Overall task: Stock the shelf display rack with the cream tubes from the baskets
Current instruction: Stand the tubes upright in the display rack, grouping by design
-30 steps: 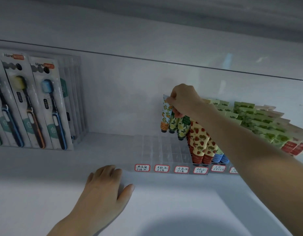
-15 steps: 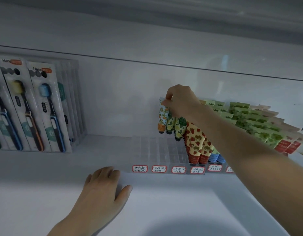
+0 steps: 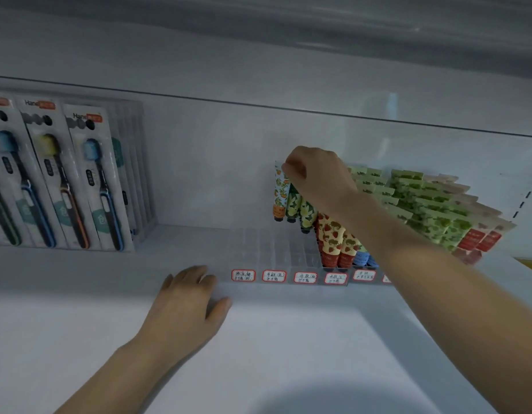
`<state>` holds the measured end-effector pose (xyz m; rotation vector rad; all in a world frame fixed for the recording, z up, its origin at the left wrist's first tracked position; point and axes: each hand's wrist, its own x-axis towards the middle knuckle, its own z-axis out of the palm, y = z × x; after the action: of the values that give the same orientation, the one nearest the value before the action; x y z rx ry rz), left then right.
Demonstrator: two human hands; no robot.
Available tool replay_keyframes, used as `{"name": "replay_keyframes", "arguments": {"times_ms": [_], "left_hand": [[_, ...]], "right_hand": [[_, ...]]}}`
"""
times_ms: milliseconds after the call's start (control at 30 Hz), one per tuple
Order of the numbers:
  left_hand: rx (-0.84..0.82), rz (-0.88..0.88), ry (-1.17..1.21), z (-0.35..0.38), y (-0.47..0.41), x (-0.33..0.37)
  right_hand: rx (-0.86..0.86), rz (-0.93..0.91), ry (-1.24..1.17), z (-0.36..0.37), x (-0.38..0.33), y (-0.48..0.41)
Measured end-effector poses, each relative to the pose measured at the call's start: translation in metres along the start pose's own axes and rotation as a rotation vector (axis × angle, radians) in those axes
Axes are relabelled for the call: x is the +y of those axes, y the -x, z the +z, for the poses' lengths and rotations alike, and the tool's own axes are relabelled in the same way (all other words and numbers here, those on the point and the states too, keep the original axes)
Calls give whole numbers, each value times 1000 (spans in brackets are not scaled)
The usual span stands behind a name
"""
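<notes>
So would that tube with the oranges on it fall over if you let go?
Alone it probably would: the orange-print tube is tall and thin, cap down, pinched at the top by the right hand. Slots in the clear rack likely keep it upright. Its flat crimped end suggests soft, squashy sides.

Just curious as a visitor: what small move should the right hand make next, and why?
The right hand seems to pinch the tops of the orange-patterned tube and green tubes, caps down, over the clear rack, whose left columns are empty. So probably: ease them straight down into slots, then let go. Whether the caps are seated I cannot tell.
</notes>
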<state>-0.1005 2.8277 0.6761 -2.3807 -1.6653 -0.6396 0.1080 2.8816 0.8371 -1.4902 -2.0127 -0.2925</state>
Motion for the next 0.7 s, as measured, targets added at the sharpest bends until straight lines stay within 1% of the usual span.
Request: {"name": "replay_keyframes", "arguments": {"times_ms": [133,233,333,500,567,633,700], "left_hand": [[76,103,41,-35,8,29],[163,160,83,-57,32,59],[185,226,90,-71,69,84],[186,201,156,-85,133,101],[177,182,176,-86,154,100],[150,160,205,-83,175,94],[94,116,215,-77,196,86]], "right_hand": [[-15,-69,-101,-13,-3,37],[-78,-52,-124,-20,-7,67],[-79,-63,-140,-24,-14,104],[-34,-111,-215,-33,-33,184],[42,-127,-230,-33,-42,218],[117,-116,-255,-29,-51,251],[124,-96,-309,-20,-64,283]]}}
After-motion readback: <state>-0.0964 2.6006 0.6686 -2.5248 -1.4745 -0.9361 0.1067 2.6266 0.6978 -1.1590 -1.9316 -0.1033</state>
